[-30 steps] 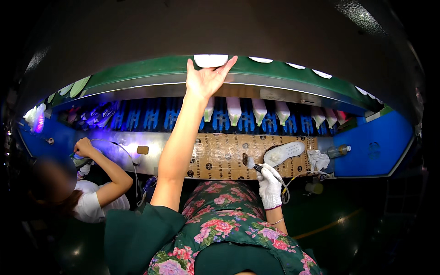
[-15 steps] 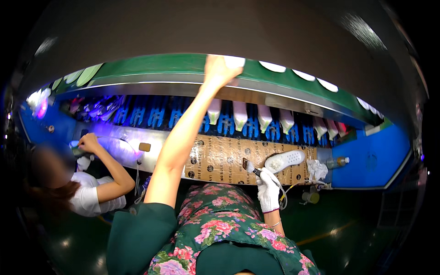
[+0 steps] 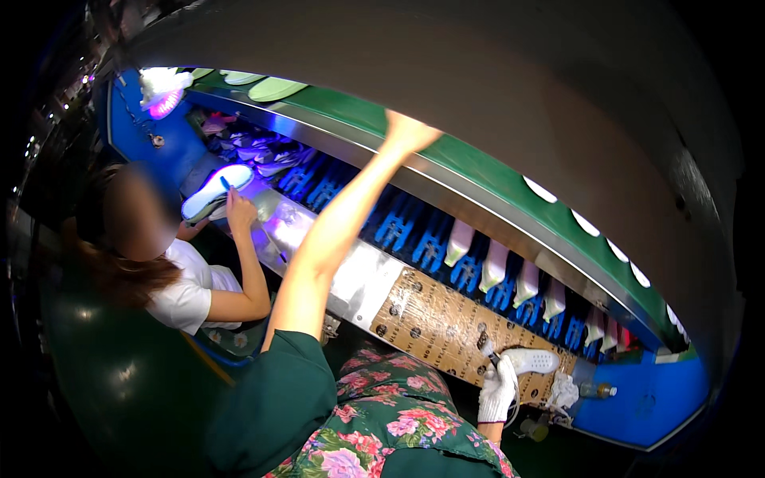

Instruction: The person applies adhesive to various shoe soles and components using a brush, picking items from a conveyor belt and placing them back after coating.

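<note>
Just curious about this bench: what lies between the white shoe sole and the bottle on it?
A crumpled white wad, cloth or paper, lies between the white shoe sole and the bottle, as the head view shows.

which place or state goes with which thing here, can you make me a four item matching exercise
1. left hand
2. right hand
3. white sole
4. bottle

a. beside the crumpled white wad
b. gloved, gripping a brush
c. bare, at the green belt
d. lying on the brown sheet

Pairs: 1-c, 2-b, 3-d, 4-a
</note>
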The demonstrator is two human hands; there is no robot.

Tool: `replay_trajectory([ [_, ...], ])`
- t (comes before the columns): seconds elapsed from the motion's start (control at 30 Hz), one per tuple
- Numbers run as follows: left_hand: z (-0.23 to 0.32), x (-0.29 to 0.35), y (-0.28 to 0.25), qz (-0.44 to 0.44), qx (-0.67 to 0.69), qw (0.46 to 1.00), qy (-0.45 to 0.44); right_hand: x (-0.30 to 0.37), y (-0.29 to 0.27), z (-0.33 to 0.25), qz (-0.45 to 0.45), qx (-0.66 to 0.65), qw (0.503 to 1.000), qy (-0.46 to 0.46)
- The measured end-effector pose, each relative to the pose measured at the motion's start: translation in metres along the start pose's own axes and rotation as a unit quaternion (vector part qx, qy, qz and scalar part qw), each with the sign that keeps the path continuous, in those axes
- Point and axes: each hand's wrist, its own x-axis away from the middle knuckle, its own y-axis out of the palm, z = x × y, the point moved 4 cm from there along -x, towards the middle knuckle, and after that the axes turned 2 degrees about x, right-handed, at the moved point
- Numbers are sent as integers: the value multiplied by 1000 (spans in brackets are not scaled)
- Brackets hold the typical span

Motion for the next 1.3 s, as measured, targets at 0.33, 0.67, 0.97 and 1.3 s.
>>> replay_trajectory([
  [0.33,-244,5,-186,114,-372,873,-294,-10,35,5,-13,42,999,12],
  [0.67,-160,46,-144,408,-22,906,-114,-20,43,1,-79,66,994,24],
  [0.97,-52,181,-107,329,288,878,-197,-23,21,-33,-115,5,993,0],
  [1.3,62,297,-23,-43,568,719,-398,-4,63,-94,-218,-79,973,13],
])
